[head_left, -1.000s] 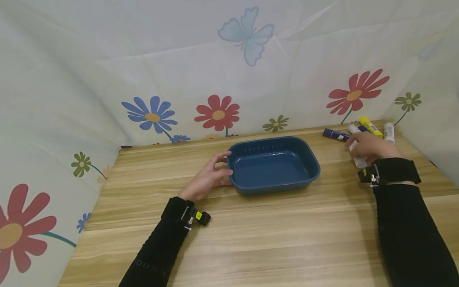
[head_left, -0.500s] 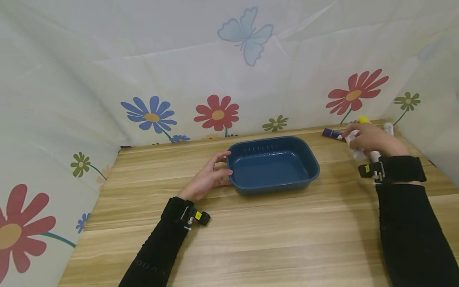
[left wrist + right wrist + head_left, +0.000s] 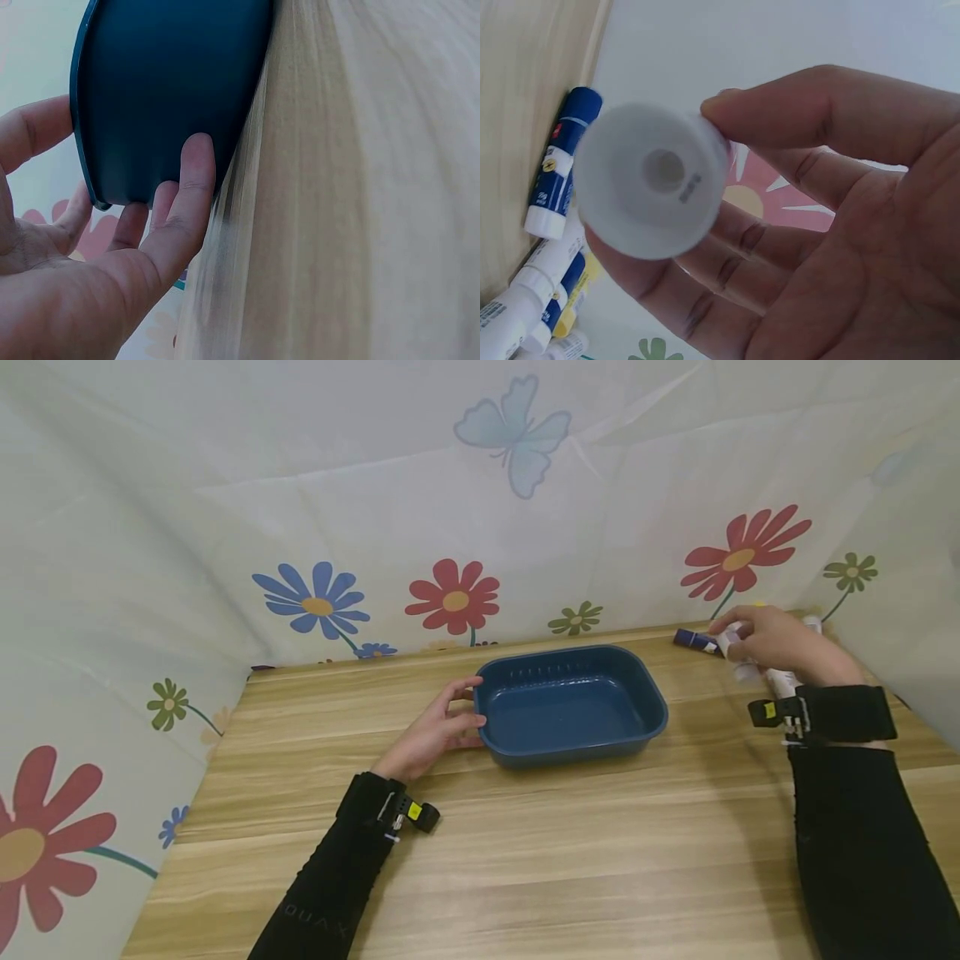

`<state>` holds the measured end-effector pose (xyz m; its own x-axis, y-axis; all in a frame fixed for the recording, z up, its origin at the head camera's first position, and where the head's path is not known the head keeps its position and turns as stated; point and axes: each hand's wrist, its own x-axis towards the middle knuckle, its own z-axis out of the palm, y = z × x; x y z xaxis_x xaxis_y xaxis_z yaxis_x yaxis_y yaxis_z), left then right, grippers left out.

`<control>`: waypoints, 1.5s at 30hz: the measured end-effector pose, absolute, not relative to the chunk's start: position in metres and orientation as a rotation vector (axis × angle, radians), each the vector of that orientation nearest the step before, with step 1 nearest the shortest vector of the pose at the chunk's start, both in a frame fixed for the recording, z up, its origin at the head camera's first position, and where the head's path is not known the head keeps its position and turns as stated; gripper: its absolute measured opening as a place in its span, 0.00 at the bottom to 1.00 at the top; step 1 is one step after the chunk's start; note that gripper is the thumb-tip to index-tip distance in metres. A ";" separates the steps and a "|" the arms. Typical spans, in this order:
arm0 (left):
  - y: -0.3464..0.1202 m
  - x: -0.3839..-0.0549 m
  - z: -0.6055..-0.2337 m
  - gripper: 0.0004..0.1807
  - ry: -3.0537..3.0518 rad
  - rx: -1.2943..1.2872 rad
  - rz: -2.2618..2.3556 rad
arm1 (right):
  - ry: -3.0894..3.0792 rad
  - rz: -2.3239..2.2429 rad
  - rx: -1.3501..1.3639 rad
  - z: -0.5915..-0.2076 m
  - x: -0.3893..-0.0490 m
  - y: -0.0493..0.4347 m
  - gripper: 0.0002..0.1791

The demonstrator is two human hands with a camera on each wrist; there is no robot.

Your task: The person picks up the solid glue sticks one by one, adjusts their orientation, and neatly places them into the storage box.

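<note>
My left hand [image 3: 427,735] spans the left end of a dark blue plastic basin [image 3: 570,756], thumb and fingertips touching its outside wall and rim. In the left wrist view, the fingers [image 3: 196,161] lie loosely against the end wall of that basin. Over at the back right, my right hand [image 3: 791,647] pinches a white glue stick [image 3: 649,184] between thumb and fingers, raised off the table. Its round base, with a small central hole, faces the right wrist camera. A dark blue glue stick [image 3: 696,642] lies just left of the right hand.
Beneath the right hand lies another white glue stick [image 3: 782,683]. A yellow glue stick [image 3: 574,300] is mostly hidden behind that hand in the head view, and a white one [image 3: 812,623] lies by the corner. A flowered curtain [image 3: 360,510] borders the wooden table [image 3: 555,860].
My right hand has taken hold of a white glue stick and lifted it off the table, shifting slightly towards the back. The left hand and the basin have stayed put.
</note>
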<state>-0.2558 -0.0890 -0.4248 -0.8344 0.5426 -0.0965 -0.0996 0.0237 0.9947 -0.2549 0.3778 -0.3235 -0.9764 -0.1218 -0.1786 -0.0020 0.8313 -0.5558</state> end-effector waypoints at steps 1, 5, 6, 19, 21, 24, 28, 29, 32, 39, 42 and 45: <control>-0.089 -0.256 -0.425 0.34 1.851 0.447 1.863 | 2.806 -0.860 -0.100 -0.323 -0.254 0.377 0.23; -0.088 -0.256 -0.426 0.33 1.850 0.442 1.868 | 2.820 -0.869 -0.116 -0.318 -0.252 0.373 0.24; -0.088 -0.256 -0.425 0.33 1.849 0.441 1.869 | 2.825 -0.869 -0.119 -0.316 -0.251 0.372 0.24; -0.089 -0.256 -0.426 0.33 1.845 0.455 1.864 | 2.850 -0.928 -0.154 -0.308 -0.248 0.351 0.25; -0.089 -0.256 -0.427 0.33 1.843 0.455 1.866 | 2.855 -0.934 -0.162 -0.307 -0.248 0.348 0.25; -0.089 -0.256 -0.427 0.33 1.841 0.451 1.871 | 2.855 -0.933 -0.184 -0.306 -0.247 0.342 0.25; -0.089 -0.256 -0.426 0.33 1.839 0.453 1.874 | 2.845 -0.922 -0.219 -0.304 -0.246 0.335 0.25; -0.089 -0.256 -0.425 0.33 1.839 0.456 1.873 | 2.842 -0.925 -0.223 -0.304 -0.246 0.333 0.24; -0.089 -0.256 -0.425 0.33 1.836 0.460 1.871 | 2.840 -0.943 -0.235 -0.304 -0.246 0.329 0.24; -0.088 -0.255 -0.424 0.33 1.841 0.448 1.872 | 2.847 -0.962 -0.279 -0.303 -0.245 0.318 0.23; -0.088 -0.254 -0.424 0.33 1.836 0.437 1.879 | 2.851 -0.948 -0.293 -0.303 -0.244 0.313 0.24; -0.088 -0.255 -0.425 0.33 1.833 0.434 1.882 | 2.845 -0.937 -0.303 -0.304 -0.245 0.310 0.24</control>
